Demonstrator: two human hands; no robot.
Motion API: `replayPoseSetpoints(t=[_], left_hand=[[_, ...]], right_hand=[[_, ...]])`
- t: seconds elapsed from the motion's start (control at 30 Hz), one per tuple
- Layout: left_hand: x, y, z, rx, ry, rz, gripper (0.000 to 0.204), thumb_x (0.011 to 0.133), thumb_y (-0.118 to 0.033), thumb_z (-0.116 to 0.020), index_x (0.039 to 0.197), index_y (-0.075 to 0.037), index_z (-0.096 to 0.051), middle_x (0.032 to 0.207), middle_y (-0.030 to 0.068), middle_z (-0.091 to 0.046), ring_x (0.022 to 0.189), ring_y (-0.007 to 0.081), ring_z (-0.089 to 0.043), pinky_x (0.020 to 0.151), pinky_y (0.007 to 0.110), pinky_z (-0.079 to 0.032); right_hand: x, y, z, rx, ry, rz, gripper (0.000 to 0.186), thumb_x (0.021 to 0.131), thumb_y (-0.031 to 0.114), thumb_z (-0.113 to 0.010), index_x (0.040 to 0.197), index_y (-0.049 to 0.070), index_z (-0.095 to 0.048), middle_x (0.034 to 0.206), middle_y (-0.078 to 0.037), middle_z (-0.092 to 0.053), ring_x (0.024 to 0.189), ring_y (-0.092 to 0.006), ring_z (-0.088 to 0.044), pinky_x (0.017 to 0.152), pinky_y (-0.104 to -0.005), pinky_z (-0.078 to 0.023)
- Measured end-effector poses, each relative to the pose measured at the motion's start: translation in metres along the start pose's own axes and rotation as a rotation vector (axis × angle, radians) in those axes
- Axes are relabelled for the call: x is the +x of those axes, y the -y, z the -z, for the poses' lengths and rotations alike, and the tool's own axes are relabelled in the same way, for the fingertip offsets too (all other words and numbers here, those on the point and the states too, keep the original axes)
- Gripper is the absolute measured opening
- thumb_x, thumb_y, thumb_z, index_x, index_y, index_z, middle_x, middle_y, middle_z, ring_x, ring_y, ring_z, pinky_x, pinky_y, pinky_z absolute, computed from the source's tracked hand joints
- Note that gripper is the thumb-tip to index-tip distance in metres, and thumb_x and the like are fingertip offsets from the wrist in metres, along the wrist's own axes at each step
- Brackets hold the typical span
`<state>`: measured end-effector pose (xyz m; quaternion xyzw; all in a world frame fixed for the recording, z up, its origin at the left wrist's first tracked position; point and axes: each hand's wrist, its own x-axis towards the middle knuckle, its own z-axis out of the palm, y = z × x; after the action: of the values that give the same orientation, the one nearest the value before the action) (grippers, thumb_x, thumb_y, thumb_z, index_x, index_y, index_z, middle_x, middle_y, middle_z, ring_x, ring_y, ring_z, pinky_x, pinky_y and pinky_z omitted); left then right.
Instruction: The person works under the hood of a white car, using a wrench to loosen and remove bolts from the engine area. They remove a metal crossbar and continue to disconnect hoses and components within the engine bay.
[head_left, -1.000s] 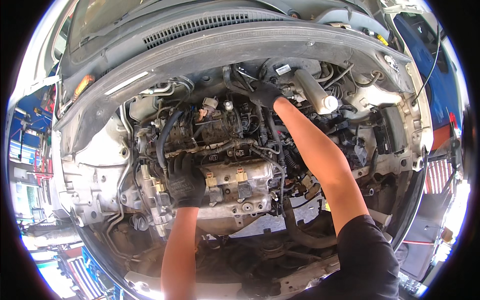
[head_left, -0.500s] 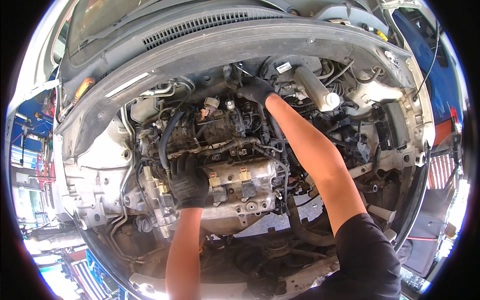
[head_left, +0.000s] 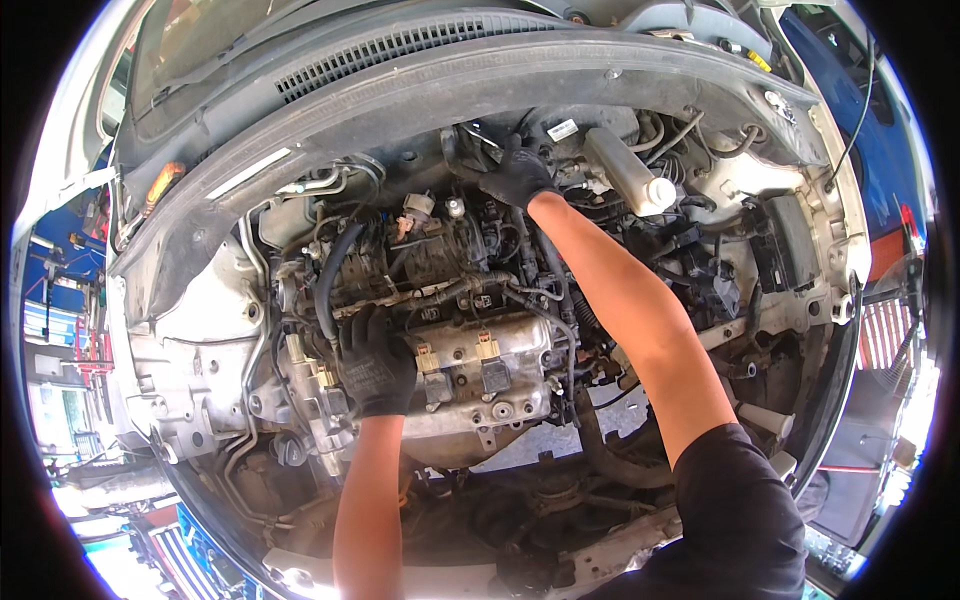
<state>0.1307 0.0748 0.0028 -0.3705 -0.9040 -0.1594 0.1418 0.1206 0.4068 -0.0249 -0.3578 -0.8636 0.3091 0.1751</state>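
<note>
We see the two hands well apart over the open engine bay (head_left: 200, 300), both in dark gloves. Our right hand (head_left: 516, 177) reaches to the middle of the bay's rear edge, its fingers at a dark hose (head_left: 449, 150) that runs down from under the overhanging panel. Just beside it shows a thin, bright metal piece (head_left: 484, 131), too small for us to identify. We cannot tell whether the right hand is closed on the hose or only pressing against it, since the glove hides the contact.

Our left hand (head_left: 376, 362) lies palm down with fingers extended on the left part of the silver engine cover (head_left: 522, 345), toward the bay's front edge; what is under the palm is hidden. To its right on that cover sit two ignition coils with pale connectors (head_left: 487, 345).

We judge the step in hand to be reaching and feeling around the hose, with the left hand serving as a brace. The next move, we think, calls for a sure hold by touch in that cramped spot, keeping the right wrist clear of the white-capped reservoir (head_left: 622, 165) toward the rear right corner.
</note>
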Motion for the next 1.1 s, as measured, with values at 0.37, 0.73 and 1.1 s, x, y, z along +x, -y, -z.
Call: replayPoseSetpoints(t=[0.37,0.73,1.1], left_hand=[[-0.001,0.002,0.005,0.011,-0.028,-0.010,0.033,0.074,-0.008,-0.055,0.106,-0.003,-0.061,0.111,0.0151,-0.060,0.103,0.0356,-0.055,0.088,0.047,-0.047],[0.000,0.000,0.000,-0.003,-0.012,-0.002,0.032,0.075,-0.008,-0.056,0.107,-0.005,-0.062,0.113,0.0152,-0.061,0.104,0.0361,-0.055,0.090,0.047,-0.046],[0.000,0.000,-0.003,0.032,0.006,-0.013,0.034,0.075,-0.008,-0.055,0.108,-0.005,-0.060,0.113,0.0150,-0.060,0.105,0.0356,-0.053,0.090,0.047,-0.046]], right_hand=[[0.014,-0.016,-0.044,0.000,0.315,-0.004,0.078,0.075,0.061,-0.061,0.134,0.011,-0.049,0.125,-0.023,-0.057,0.118,-0.0342,-0.054,0.095,-0.0403,-0.043],[-0.006,0.001,-0.021,0.061,0.302,-0.100,0.084,0.074,0.054,-0.064,0.137,0.002,-0.041,0.121,-0.028,-0.058,0.114,-0.0395,-0.055,0.095,-0.0410,-0.044],[0.038,-0.030,-0.012,-0.085,0.585,0.130,0.074,0.078,0.042,-0.060,0.142,0.011,-0.038,0.129,-0.024,-0.054,0.117,-0.0375,-0.054,0.096,-0.0412,-0.044]])
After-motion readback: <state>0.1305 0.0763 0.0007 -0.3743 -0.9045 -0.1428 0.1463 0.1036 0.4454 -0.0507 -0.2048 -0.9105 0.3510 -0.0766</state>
